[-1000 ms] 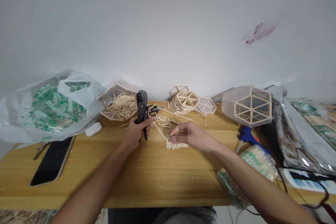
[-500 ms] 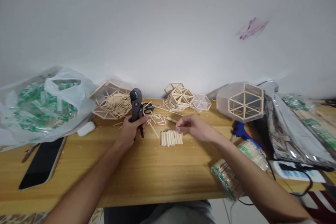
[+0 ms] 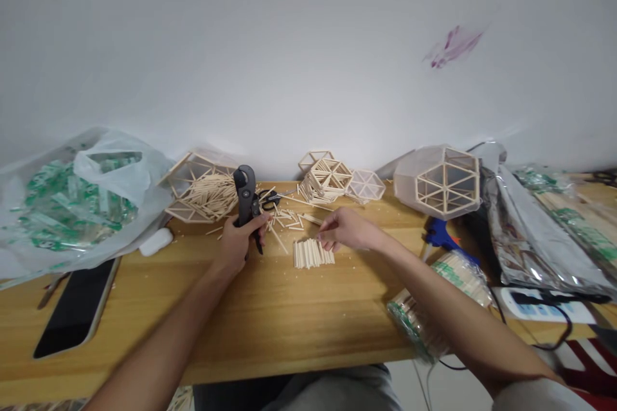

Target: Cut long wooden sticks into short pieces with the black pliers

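Note:
My left hand (image 3: pixel 240 241) is closed around a black hand cutter (image 3: pixel 245 196) that stands upright over the table. A thin wooden stick (image 3: pixel 278 237) slants down beside its fingers; whether they hold it I cannot tell. My right hand (image 3: pixel 340 230) has its fingers pinched together at the upper right of a neat row of short wooden sticks (image 3: pixel 308 254). What sits between those fingertips, if anything, is hidden. Loose cut sticks (image 3: pixel 292 218) lie behind the row, between the hands. A pair of scissors (image 3: pixel 268 199) with black handles rests behind the cutter.
A hexagonal stick frame (image 3: pixel 178 210) full of sticks stands behind my left hand. Smaller frames (image 3: pixel 332 173) and a larger lantern-like one (image 3: pixel 436 183) stand along the wall. A plastic bag (image 3: pixel 96 205) and phone (image 3: pixel 74 311) lie left; a blue glue gun (image 3: pixel 438 234) and stick packs (image 3: pixel 417 327) right.
My right hand has moved slightly left and down, closer over the row of sticks. My left hand keeps hold of the cutter almost unmoved. The view has shifted a little.

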`<state>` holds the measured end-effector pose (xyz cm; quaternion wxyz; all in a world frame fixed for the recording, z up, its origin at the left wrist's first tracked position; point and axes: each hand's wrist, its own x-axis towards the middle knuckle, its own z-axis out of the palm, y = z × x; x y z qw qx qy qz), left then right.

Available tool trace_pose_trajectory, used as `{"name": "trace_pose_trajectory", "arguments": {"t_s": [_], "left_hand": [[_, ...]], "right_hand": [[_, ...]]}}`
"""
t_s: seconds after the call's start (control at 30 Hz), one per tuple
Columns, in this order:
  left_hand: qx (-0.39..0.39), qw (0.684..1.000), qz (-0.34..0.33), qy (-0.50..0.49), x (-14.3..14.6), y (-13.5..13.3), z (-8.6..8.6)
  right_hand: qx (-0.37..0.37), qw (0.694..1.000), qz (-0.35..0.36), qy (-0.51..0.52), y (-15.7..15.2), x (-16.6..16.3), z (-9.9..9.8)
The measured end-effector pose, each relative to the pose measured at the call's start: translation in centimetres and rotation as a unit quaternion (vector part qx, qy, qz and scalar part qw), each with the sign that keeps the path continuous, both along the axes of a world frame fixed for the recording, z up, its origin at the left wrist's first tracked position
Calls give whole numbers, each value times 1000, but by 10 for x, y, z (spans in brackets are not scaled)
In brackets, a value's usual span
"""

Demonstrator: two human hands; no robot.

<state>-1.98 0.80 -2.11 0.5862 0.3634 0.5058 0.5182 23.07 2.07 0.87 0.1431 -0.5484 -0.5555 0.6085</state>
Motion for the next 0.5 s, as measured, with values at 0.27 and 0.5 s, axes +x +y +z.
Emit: {"name": "trace_pose_trajectory", "arguments": {"t_s": [0.27,0.5], "left_hand": [[-1,1000,7,-1,1,0,2],[-14,1000,14,-7,0,1,3]], "right_hand": [[-3,1000,-3,-6,2,-1,-2],[25,999,11,-36,0,-4,-2]]}}
